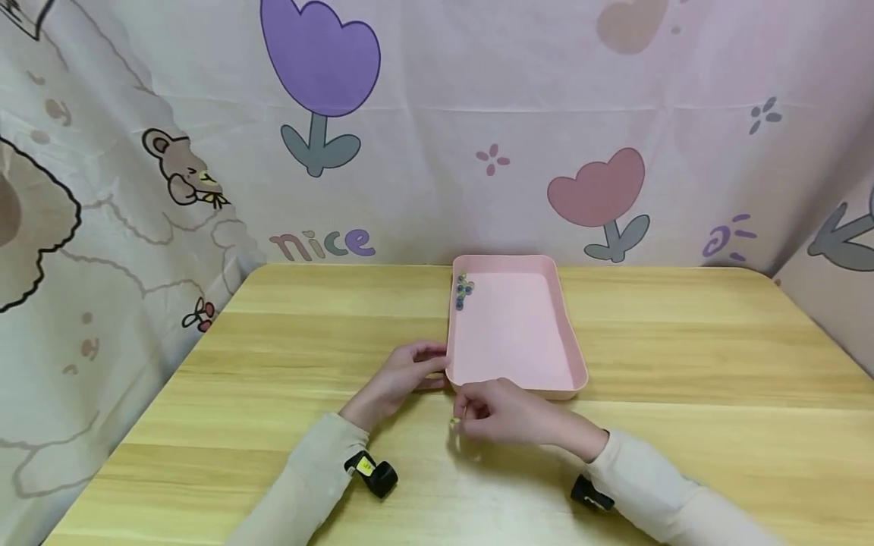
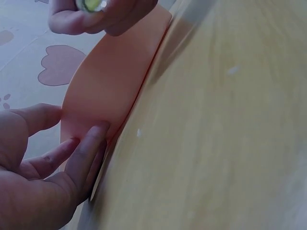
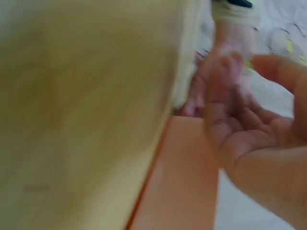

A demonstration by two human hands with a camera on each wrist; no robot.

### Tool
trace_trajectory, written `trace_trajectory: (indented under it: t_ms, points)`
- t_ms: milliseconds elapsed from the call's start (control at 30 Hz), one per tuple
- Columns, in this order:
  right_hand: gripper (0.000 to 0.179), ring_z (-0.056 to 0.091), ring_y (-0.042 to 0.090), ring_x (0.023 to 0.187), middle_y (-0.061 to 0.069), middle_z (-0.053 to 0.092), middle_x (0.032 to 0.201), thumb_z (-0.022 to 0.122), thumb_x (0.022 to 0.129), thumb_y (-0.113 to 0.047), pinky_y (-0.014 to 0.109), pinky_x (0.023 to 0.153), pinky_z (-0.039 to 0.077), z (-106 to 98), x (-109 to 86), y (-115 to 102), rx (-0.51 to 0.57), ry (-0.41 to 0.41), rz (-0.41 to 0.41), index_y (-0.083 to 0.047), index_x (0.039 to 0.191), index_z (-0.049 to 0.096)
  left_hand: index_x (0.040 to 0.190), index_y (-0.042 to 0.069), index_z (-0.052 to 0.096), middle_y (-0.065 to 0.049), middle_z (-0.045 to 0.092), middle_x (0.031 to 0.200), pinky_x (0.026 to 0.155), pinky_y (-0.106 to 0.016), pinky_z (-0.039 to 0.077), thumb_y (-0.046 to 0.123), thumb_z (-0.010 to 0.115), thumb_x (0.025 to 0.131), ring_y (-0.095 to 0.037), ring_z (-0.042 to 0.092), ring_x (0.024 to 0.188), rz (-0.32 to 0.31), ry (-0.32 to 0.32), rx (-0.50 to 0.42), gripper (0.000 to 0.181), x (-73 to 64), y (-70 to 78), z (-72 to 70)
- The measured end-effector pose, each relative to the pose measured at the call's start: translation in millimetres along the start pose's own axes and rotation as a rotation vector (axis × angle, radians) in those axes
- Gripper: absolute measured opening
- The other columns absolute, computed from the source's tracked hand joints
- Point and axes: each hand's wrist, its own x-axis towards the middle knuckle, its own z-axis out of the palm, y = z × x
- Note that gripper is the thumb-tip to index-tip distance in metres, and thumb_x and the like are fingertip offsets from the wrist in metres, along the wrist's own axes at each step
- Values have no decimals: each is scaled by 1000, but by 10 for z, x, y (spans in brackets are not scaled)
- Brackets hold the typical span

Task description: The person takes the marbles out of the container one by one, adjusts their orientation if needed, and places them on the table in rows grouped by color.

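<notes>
A shallow pink tray [image 1: 508,326] stands on the wooden table. Against its left inner wall lies a small cluster of blue and yellowish glass marbles [image 1: 463,290]. My left hand [image 1: 410,371] is at the tray's near left corner, its fairly straight fingers touching the outer wall; the left wrist view shows the fingertips [image 2: 100,128] on that wall. Just in front of the tray's near edge, my right hand [image 1: 501,412] pinches a small yellow-green glass marble [image 1: 454,421] between thumb and finger, above the table. That marble [image 2: 92,4] is cut off at the top of the left wrist view.
The light wooden table [image 1: 328,326] extends on both sides of the tray. A patterned cloth [image 1: 437,152] hangs behind it and along the sides. Black wrist cameras are strapped to the left sleeve [image 1: 321,462] and the right sleeve [image 1: 649,478].
</notes>
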Motion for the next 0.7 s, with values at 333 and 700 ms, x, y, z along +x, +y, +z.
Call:
trace_trajectory:
  t_ms: [333, 700]
  points:
    - [8, 52, 7, 64, -5, 57, 68, 65, 89, -9, 17, 56, 44, -6, -66, 55, 199, 23, 107, -2, 91, 62, 124, -13, 53, -22, 58, 118, 86, -34, 57, 2, 58, 95, -19, 60, 95, -4, 11, 4, 32, -4, -25, 14]
    - [6, 59, 14, 66, 4, 62, 74, 60, 87, 1, 22, 59, 55, 204, -83, 109, 358, 84, 162, 5, 91, 59, 123, -11, 54, -21, 58, 118, 86, -35, 57, 2, 59, 95, -19, 61, 95, -4, 22, 8, 32, -8, -21, 17]
